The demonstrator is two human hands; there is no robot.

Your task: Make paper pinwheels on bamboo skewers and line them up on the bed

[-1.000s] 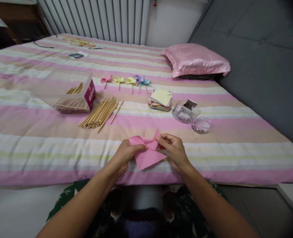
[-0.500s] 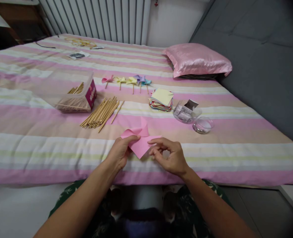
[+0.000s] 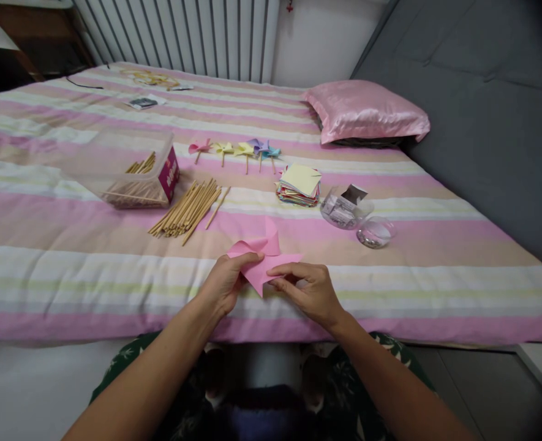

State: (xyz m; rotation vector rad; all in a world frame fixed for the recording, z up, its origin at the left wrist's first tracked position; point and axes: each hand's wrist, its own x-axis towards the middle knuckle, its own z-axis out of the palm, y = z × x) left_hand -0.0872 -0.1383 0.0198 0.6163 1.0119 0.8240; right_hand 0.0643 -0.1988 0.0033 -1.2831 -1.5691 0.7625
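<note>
Pink paper (image 3: pixel 255 277) is in both hands, on the person's side of the stack (image 3: pixel 301 180). Left hand (image 3: pixel 223 285): thumb pressed flat near the paper's middle, probably to keep the curled flaps from springing up; its fingers are underneath, hidden. Right hand (image 3: pixel 315 291): thumb and forefinger drawn narrow on the near right edge, apparently a pinch for fine control; the other fingers are curled, hard to separate. Whether the paper touches the bed (image 3: pixel 91 294): cannot tell. Left of the stack, sticks (image 3: pixel 188 211) lie loose, presumably for easy picking; more sit in the box (image 3: pixel 135 177) farther left, dimmed by its clear wall. Pinwheels (image 3: pixel 244 150) lie in a row beyond and left of the stack, seemingly out of the way, blades overlapping. Tub (image 3: pixel 341 215) just right of the stack: contents unclear.
</note>
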